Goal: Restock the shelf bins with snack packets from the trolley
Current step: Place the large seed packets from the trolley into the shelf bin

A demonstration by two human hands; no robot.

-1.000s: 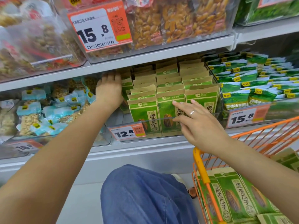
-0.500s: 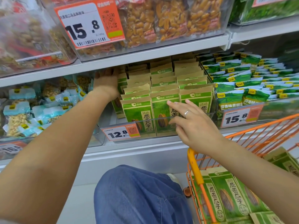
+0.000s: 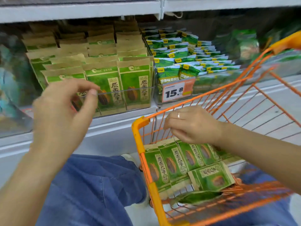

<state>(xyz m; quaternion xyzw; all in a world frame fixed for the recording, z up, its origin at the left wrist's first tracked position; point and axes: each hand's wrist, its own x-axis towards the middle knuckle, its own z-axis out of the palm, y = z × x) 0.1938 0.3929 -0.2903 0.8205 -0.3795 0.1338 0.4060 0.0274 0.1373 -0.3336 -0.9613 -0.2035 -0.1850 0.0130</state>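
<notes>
Green and brown snack packets stand upright in rows inside a clear shelf bin. More of the same packets lean and lie in the orange trolley at lower right. My left hand hovers in front of the bin's left part with loosely curled fingers, holding nothing. My right hand reaches down into the trolley. Its fingertips are at the top edge of the standing packets there, and the hand's back hides whether they pinch one.
A neighbouring bin of green-and-white packets with a 15.8 price tag sits to the right. A shelf board runs close above the bins. My knee in blue jeans is below, beside the trolley.
My left hand has come out from the back of the bin to its front. My right hand has left the bin's front packets and dropped into the trolley. The view has swung down and right.
</notes>
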